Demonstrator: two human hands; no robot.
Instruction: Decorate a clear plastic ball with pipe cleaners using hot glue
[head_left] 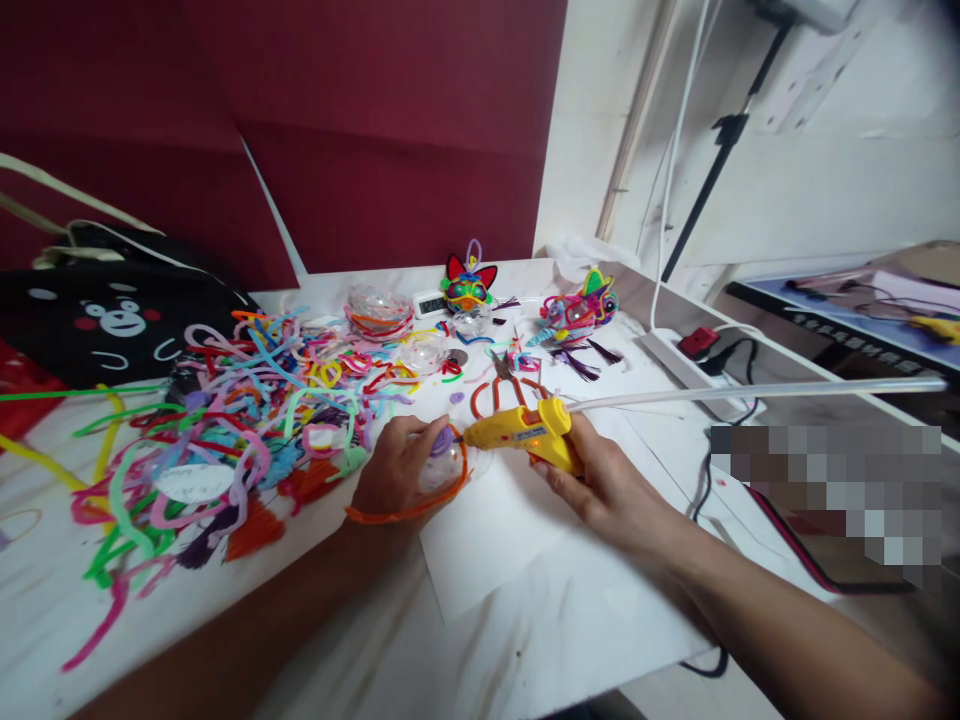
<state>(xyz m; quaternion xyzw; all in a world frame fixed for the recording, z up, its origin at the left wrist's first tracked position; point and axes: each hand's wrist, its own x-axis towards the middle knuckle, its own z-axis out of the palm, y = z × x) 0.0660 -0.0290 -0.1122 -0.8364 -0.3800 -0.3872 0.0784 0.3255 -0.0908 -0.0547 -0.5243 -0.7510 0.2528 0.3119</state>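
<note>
My left hand (397,465) is closed around a clear plastic ball (444,472) that has a purple piece on top. An orange pipe cleaner (457,485) curves along the ball and trails below the hand. In my right hand (600,465) is a yellow hot glue gun (517,428), its nozzle pointing left at the purple piece. Whether the tip touches it I cannot tell. A long translucent glue stick (735,393) sticks out of the gun's back. Scissors (504,388) with orange handles lie just behind the gun. White paper (495,540) lies under the hands.
A tangled heap of colourful pipe cleaners (255,420) covers the left side. Behind stand stacked clear shells (379,312) and two decorated figures (469,285). A black bag (97,310) is at the left. On the right are a power strip (682,365) and a black cable (705,480).
</note>
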